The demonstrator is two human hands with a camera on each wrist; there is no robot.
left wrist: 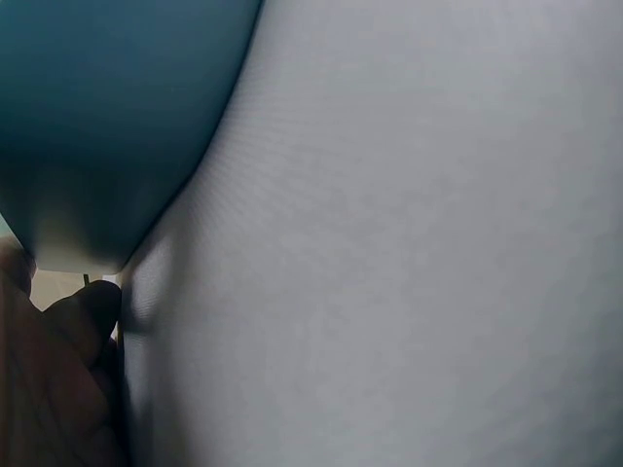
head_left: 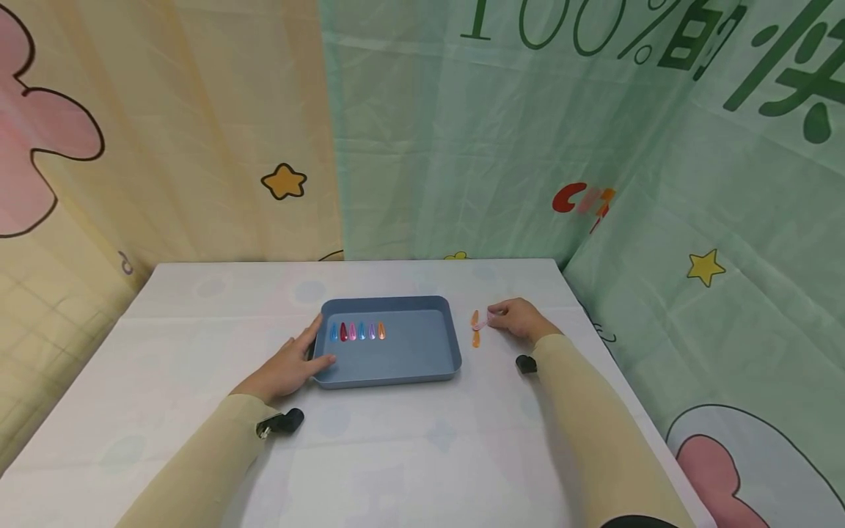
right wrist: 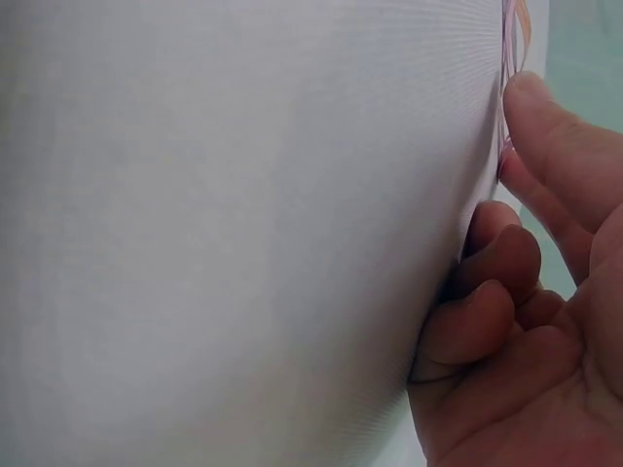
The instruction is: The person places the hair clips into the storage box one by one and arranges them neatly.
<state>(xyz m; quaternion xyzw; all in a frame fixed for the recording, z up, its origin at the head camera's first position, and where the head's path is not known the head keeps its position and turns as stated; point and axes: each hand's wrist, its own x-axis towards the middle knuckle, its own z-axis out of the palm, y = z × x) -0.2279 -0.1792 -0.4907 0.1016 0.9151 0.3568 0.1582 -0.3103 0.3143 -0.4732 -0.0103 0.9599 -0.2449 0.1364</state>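
Observation:
A blue-grey tray point(head_left: 416, 345) lies on the table, with a row of small teardrop-shaped hair clips point(head_left: 353, 331) in red, pink, blue, purple and orange in its left half. My left hand point(head_left: 290, 363) holds the tray's left edge, thumb over the rim and fingers along the outer side. Right of the tray, my right hand point(head_left: 518, 317) pinches a thin pink hair clip point(head_left: 491, 318) between thumb and forefinger, low over the table. Next to it lie orange hair clips point(head_left: 476, 339), partly crossed by the pink one. In the right wrist view only thin pink and orange loops show beyond the thumb.
A white cloth with faint patterns covers the table point(head_left: 409, 455). Printed curtains point(head_left: 429, 147) hang behind it and along both sides. A black wrist camera point(head_left: 282, 423) sits on the left sleeve, and another point(head_left: 526, 364) on the right.

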